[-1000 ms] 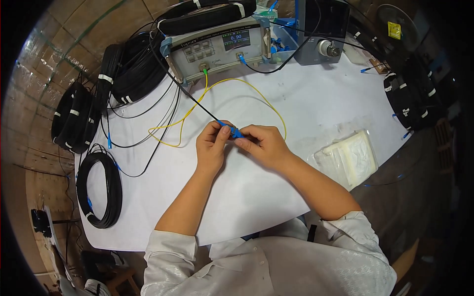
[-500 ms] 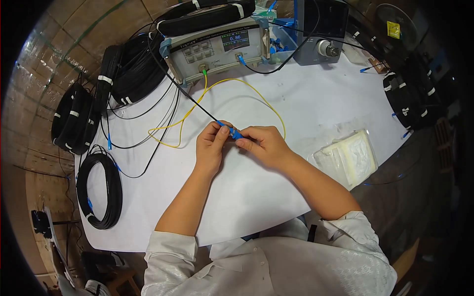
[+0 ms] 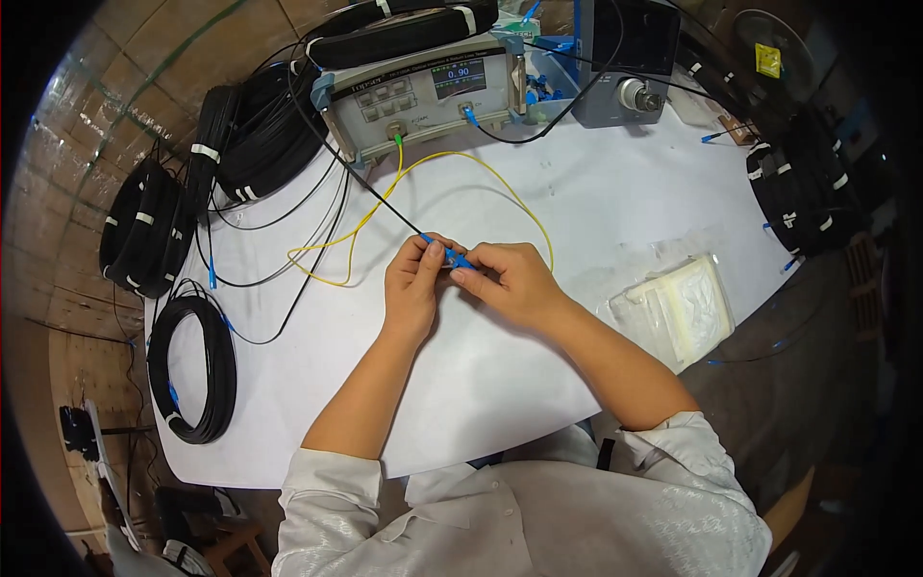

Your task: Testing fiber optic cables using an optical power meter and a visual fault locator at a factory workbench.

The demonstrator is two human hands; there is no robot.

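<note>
1. At the centre of the frame, the left hand (image 3: 411, 281) and the right hand (image 3: 510, 281) meet over the white table (image 3: 596, 202), fingertips touching.
2. Both hands pinch a small blue connector (image 3: 452, 257); the left fingers close on its upper-left end, where a thin black cable (image 3: 365, 183) runs away toward the upper left, and the right fingers close on its lower-right end.
3. A yellow fibre cable (image 3: 519, 207) loops behind the hands and climbs to the grey test instrument (image 3: 423, 91) at the top centre.
4. To do this step well, I judge it best to keep the two halves in one straight line, pressing along the axis rather than bending the cable at its boot.
5. Keeping fingertips off the connector's end face looks wise, and leaving slack in the black cable.
6. A clear plastic bag (image 3: 678, 308) lies right of the hands, apart from them; black cable coils (image 3: 192, 370) sit at the left edge.
</note>
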